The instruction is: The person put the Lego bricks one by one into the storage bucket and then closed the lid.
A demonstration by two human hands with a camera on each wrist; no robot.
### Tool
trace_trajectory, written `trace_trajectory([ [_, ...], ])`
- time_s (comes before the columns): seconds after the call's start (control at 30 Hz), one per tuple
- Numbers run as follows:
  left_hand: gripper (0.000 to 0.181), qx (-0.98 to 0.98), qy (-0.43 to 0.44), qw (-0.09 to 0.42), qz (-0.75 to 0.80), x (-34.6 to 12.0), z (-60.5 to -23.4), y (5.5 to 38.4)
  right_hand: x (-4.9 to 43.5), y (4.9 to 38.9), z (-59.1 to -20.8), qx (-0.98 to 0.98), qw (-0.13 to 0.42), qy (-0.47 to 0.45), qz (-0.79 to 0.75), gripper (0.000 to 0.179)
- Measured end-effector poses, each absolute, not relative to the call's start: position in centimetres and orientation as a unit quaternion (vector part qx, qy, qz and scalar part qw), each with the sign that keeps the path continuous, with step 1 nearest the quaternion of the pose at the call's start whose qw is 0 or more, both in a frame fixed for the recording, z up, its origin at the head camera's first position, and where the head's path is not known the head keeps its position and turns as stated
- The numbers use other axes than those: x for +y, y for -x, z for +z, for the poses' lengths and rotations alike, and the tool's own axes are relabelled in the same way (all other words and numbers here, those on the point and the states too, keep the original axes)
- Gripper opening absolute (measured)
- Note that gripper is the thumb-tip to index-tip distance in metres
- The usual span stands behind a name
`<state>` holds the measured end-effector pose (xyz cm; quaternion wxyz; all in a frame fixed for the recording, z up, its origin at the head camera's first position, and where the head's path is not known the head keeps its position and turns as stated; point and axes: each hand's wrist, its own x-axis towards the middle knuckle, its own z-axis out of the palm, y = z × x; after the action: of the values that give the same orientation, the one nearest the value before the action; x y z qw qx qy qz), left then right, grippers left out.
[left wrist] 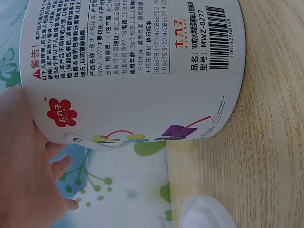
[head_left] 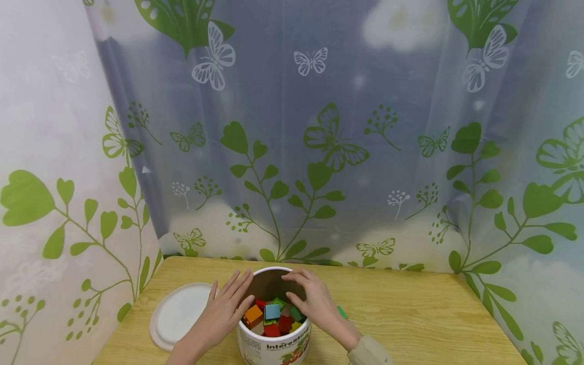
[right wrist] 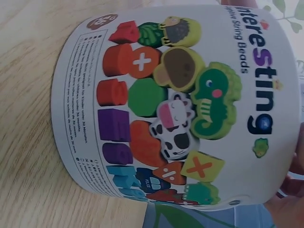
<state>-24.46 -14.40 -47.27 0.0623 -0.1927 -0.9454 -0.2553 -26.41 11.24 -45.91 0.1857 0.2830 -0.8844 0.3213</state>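
Observation:
A white cylindrical bucket (head_left: 272, 350) printed with "Interesting" stands on the table, its top uncovered. Inside are several colourful blocks, among them an orange block (head_left: 253, 316), a light blue block (head_left: 272, 311) and a red block (head_left: 285, 324). My left hand (head_left: 228, 303) lies at the bucket's left rim, fingers extended and thumb over the opening. On the opposite side my right hand (head_left: 315, 300) reaches over the rim, its fingers loosely bent and nothing visible between them. Chinese text and a barcode (left wrist: 223, 38) cover the bucket side in the left wrist view; cartoon beads decorate it in the right wrist view.
A round white lid (head_left: 175, 315) rests on the wooden table (head_left: 410, 314) left of the bucket. Part of a small green piece (head_left: 342, 312) shows beyond my right wrist. Behind the table hangs a curtain (head_left: 283, 167) with leaves and butterflies.

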Motion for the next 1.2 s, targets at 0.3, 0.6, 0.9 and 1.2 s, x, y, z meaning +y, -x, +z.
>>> trace_trajectory([
  [0.3, 0.062, -0.944, 0.195, 0.062, -0.259, -14.4, -47.0, 24.3, 13.0, 26.5, -44.8, -0.855, 0.202, -0.245, 0.410, 0.030],
  [0.6, 0.063, -0.944, 0.194, 0.062, -0.258, -14.4, -47.2, 24.4, 16.1, 27.2, -46.0, -0.870, 0.224, -0.184, 0.399, 0.032],
  [0.9, 0.063, -0.946, 0.189, 0.060, -0.255, -14.5, -47.3, 24.4, 18.9, 28.2, -48.7, -0.884, 0.221, -0.169, 0.375, 0.031],
  [1.2, 0.063, -0.945, 0.191, 0.065, -0.256, -14.3, -47.2, 24.4, 20.5, 28.2, -51.3, -0.917, 0.144, -0.171, 0.330, 0.040],
])
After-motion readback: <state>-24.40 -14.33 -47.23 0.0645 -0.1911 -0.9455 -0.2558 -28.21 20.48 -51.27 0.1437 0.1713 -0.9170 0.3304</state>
